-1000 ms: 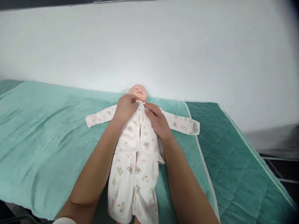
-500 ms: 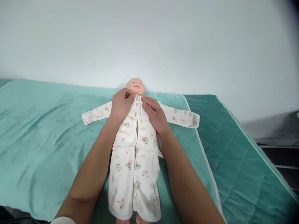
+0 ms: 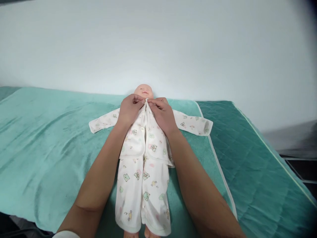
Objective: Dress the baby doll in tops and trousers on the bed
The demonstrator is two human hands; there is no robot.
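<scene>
A baby doll (image 3: 143,89) lies on its back, wearing a white jacket (image 3: 156,147) and matching trousers (image 3: 130,195) printed with small bears. The jacket's front edges meet at the collar and part slightly lower down, where a button (image 3: 142,129) shows. At the neck, my left hand (image 3: 130,110) pinches the collar edge on its side. Opposite it, my right hand (image 3: 163,114) pinches the other collar edge, fingertips close to those of the left. Both sleeves stretch out sideways. Whatever lies between the fingertips is too small to make out.
Under the doll is a light green blanket (image 3: 49,148) with a pale edge. A darker green quilted cover (image 3: 252,165) extends to the right. Behind the doll's head rises a white wall (image 3: 158,46). Dark bars (image 3: 302,168) show beyond the bed's right edge.
My right hand has gone from lying with extended fingers on the jacket to pinching its collar edge. The collar edges are now drawn together and lifted. My left hand has hardly moved.
</scene>
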